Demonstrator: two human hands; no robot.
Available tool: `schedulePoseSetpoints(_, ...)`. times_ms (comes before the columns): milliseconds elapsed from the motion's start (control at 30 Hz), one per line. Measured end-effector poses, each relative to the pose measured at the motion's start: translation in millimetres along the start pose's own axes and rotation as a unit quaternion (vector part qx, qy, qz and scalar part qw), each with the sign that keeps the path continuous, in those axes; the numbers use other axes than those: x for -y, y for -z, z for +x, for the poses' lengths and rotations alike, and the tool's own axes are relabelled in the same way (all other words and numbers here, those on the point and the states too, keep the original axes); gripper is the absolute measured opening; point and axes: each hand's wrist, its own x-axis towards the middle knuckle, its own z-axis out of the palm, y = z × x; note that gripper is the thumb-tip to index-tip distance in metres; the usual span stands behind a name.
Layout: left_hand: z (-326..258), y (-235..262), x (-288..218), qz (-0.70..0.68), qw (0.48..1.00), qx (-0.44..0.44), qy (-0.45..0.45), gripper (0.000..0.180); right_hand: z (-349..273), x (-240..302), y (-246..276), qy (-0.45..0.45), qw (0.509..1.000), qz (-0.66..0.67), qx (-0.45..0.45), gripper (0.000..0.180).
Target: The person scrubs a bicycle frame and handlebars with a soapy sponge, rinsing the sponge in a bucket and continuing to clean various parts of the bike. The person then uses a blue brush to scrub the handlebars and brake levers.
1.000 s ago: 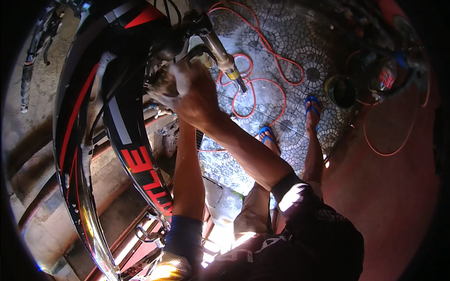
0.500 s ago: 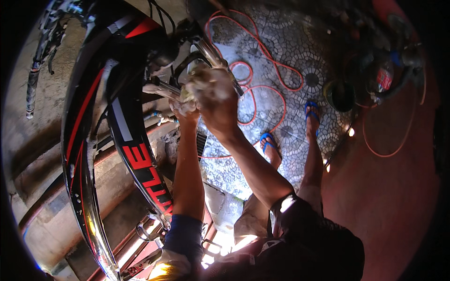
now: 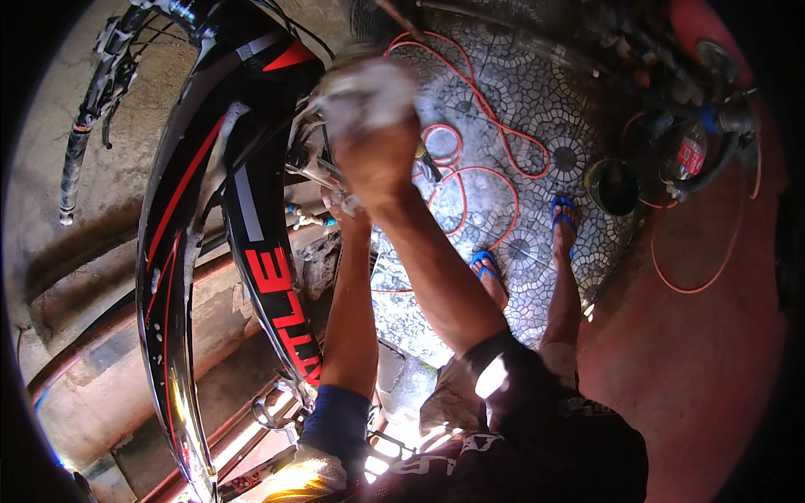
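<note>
A black and red bicycle frame [image 3: 251, 210], streaked with white foam, stands upright at the left. My right hand [image 3: 377, 151] is raised beside its upper tubes and is shut on a foamy white sponge [image 3: 369, 88], which touches the frame. My left hand [image 3: 342, 204] reaches up under my right forearm to the metal parts near the frame's middle. It is mostly hidden, so its grip cannot be made out. My left forearm wears a blue sleeve [image 3: 335, 419].
An orange hose [image 3: 495, 126] loops over the patterned tile floor [image 3: 537, 101]. A green bucket [image 3: 612, 186] and a plastic bottle [image 3: 689, 155] stand at the right. My feet in blue sandals [image 3: 563, 214] are below. The handlebar [image 3: 84, 126] lies against the concrete at the left.
My right hand has risen along the frame with the foamy sponge. My left hand has stayed low by the metal parts and is now covered by my right forearm.
</note>
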Motion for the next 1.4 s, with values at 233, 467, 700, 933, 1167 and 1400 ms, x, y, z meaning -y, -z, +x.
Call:
schedulePoseSetpoints(233,-6,16,7,0.008,1.000,0.003,0.022,0.030,-24,5,-8,0.035,0.972,-0.217,0.081,0.043)
schedulePoseSetpoints(467,-10,16,10,-0.008,0.999,0.019,0.044,0.033,-16,10,-8,0.223,0.878,-0.410,0.109,0.023)
schedulePoseSetpoints(700,-20,19,17,0.076,0.997,0.018,-0.006,0.039,68,47,23,0.154,0.934,-0.320,0.027,0.018)
schedulePoseSetpoints(933,-43,7,24,-0.165,0.981,-0.011,0.101,0.051,45,51,-39,0.286,0.848,-0.378,0.235,0.023)
schedulePoseSetpoints(1167,-53,15,42,0.069,0.997,-0.018,0.003,0.029,16,74,-34,0.197,0.827,-0.394,0.350,0.038)
schedulePoseSetpoints(1400,-7,22,-13,0.075,0.997,-0.029,0.005,0.029,17,57,-26,0.271,0.821,-0.376,0.333,0.044)
